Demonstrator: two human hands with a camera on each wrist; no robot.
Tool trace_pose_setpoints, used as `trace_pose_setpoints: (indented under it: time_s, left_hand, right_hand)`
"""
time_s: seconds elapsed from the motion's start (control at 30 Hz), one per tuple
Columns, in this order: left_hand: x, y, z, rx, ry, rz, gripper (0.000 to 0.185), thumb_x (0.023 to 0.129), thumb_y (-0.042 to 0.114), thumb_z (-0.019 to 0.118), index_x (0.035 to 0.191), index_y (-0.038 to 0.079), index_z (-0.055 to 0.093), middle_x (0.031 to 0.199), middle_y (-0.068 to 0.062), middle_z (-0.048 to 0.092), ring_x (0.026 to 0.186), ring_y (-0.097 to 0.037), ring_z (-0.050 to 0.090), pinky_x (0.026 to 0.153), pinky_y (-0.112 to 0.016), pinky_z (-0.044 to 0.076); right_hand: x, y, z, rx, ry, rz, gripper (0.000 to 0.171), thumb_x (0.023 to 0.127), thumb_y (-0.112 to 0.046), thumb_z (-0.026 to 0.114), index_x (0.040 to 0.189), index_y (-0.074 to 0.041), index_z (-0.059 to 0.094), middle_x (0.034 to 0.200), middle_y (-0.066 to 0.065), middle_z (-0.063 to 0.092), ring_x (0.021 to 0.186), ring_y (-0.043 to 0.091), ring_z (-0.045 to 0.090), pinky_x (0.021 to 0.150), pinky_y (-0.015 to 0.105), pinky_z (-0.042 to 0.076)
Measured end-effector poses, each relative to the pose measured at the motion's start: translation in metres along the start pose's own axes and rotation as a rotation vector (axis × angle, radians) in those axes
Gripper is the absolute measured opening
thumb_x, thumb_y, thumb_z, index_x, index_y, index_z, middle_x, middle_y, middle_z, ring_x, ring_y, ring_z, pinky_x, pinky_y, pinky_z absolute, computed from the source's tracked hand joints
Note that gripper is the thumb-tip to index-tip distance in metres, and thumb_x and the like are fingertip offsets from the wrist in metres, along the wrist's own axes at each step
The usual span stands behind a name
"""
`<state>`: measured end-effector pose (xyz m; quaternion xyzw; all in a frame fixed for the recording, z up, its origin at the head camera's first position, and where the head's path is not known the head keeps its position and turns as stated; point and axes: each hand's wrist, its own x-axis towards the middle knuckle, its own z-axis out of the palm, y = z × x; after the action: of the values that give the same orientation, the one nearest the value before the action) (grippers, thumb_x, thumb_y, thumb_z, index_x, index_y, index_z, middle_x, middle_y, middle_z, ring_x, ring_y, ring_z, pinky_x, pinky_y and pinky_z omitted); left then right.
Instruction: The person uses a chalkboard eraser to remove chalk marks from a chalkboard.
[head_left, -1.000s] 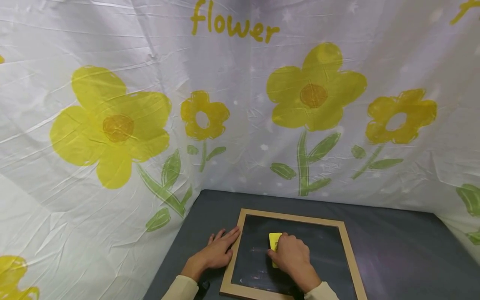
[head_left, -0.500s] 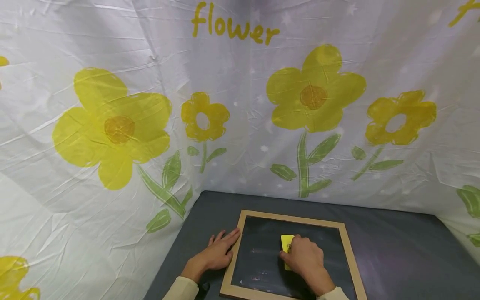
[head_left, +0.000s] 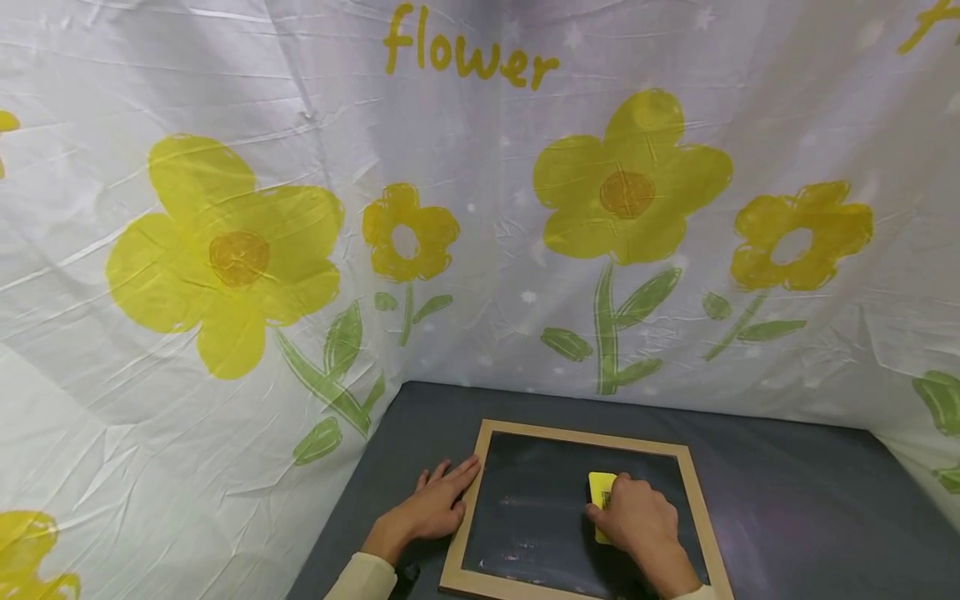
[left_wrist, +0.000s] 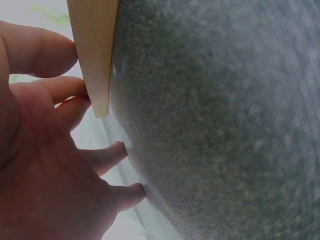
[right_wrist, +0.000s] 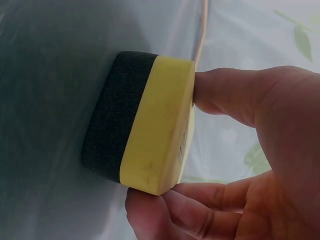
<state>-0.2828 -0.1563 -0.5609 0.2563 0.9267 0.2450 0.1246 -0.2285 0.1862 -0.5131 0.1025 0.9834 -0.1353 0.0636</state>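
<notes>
**Yellow eraser at work on a framed chalkboard**

Wood-framed chalkboard [head_left: 577, 508] lying flat on a grey table [head_left: 787, 500], seen from above and behind the person's sleeves. The right hand [head_left: 641, 521] grips a block eraser [head_left: 600, 492], thumb on one long side and fingers curled along the other; the wrist view shows its yellow back [right_wrist: 160, 125] and dark felt face [right_wrist: 115, 115], the felt pressed against the board. The eraser sits right of centre on the slate, nearer the right rail of the frame than the left. The left hand [head_left: 435, 504] lies flat with straight fingers, holding nothing; its fingertips [left_wrist: 65, 50] press on the left rail of the frame [left_wrist: 95, 55] and on the table beside it, steadying the board.

Progress, as judged from the surface: most of the slate looks dark and wiped. Faint pale streaks [head_left: 525, 502] remain left of centre, and a few chalk specks [head_left: 517, 554] lie near the lower left corner, though the view is too coarse to say whether these are marks or smear. The strip under the right hand is hidden. A white cloth [head_left: 225, 250] printed with yellow flowers hangs behind the table.
</notes>
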Motion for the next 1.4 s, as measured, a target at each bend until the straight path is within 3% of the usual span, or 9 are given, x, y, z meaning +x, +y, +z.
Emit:
trace_pose_setpoints:
  time_s: [0.43,0.73,1.13,1.4]
  left_hand:
    - [0.0,0.001,-0.001,-0.003,0.0,-0.002,0.067,0.107,0.014,0.053,0.173,0.013,0.037,0.182,-0.005,0.029,0.165,-0.055,0.021,0.124,-0.084,0.011]
    - [0.001,0.0,0.0,0.004,-0.001,-0.004,0.067,0.107,0.013,0.054,0.172,0.013,0.038,0.182,-0.005,0.03,0.165,-0.055,0.022,0.123,-0.085,0.011]
    - [0.001,0.0,0.0,0.004,-0.008,-0.006,0.067,0.107,0.014,0.054,0.172,0.013,0.038,0.182,-0.004,0.029,0.165,-0.054,0.022,0.124,-0.084,0.011]
    - [0.001,0.0,0.001,-0.001,-0.009,-0.008,0.067,0.107,0.014,0.054,0.173,0.014,0.037,0.182,-0.003,0.029,0.165,-0.054,0.021,0.124,-0.084,0.01]
  right_hand:
    - [0.001,0.037,-0.009,0.016,-0.006,-0.013,0.073,0.09,-0.057,0.082,0.111,0.011,0.065,0.085,0.016,0.068,0.07,0.028,0.064,0.065,0.047,0.055]
    - [0.004,0.056,-0.013,0.024,-0.064,0.088,0.079,0.091,-0.061,0.08,0.122,0.01,0.063,0.098,0.021,0.069,0.082,0.035,0.066,0.071,0.053,0.056]
    - [0.001,0.079,-0.02,0.036,-0.073,0.092,0.071,0.092,-0.06,0.079,0.112,0.006,0.066,0.09,0.016,0.067,0.078,0.031,0.064,0.069,0.049,0.053]
    - [-0.001,0.092,-0.026,0.045,-0.101,0.121,0.073,0.092,-0.06,0.079,0.114,0.008,0.064,0.089,0.017,0.066,0.079,0.033,0.064,0.068,0.05,0.054]
